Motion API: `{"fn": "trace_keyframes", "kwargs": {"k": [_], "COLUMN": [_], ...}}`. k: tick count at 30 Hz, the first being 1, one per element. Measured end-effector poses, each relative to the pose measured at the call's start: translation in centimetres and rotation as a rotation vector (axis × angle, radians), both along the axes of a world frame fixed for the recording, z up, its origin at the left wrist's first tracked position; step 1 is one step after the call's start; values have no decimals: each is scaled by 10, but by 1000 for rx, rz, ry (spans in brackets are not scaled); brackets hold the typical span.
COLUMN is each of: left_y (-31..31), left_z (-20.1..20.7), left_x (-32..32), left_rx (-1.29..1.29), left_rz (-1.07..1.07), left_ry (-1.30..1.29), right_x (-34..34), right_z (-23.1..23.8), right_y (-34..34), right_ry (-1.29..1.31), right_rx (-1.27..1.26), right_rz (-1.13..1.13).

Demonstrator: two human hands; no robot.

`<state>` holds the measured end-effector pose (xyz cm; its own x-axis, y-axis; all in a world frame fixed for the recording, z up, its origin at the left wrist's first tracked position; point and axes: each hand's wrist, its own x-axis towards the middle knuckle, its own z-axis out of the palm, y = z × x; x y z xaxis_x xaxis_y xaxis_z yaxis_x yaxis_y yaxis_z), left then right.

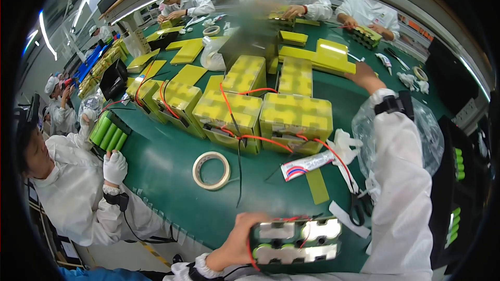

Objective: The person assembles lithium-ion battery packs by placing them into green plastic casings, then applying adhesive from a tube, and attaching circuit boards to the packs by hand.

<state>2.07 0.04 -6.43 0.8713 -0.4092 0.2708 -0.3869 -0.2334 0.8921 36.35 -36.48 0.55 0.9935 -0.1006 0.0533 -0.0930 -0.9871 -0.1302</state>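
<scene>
My left hand is closed around the left end of a battery pack, held low over the front of the table. Bright metal strips run across its upper face, with red wires along the edges and a bit of green cell showing. Far to the right, my right arm is stretched out. My right hand grips the right edge of a yellow sheet on a stack; its fingertips are partly hidden. Between my hands stand yellow-wrapped battery packs with red and black wires.
A tape roll, a white tube, scissors and a yellow strip lie on the green table. A clear plastic bag sits by my right arm. At left, a co-worker holds green cells; other people work across the table.
</scene>
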Motion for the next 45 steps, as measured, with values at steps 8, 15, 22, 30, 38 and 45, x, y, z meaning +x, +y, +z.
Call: {"fn": "trace_keyframes", "kwargs": {"k": [8, 15, 22, 30, 38, 45], "left_y": [18, 21, 15, 16, 22, 22], "left_z": [15, 18, 16, 17, 10, 5], "left_x": [7, 16, 13, 10, 6, 14], "left_rx": [28, 19, 6, 57, 40, 20], "left_rz": [-25, -55, -32, -3, -3, -52], "left_ry": [75, 68, 47, 28, 51, 16], "right_x": [97, 97, 81, 79, 80, 56], "right_z": [-114, -133, -77, -62, -66, 41], "right_y": [-7, -27, -41, -45, -33, -38], "right_ry": [-194, -511, -557, -705, -594, -761], "right_rx": [-208, -522, -592, -609, -404, -551], "right_rz": [-56, 235, 290, 240, 320, 277]}}
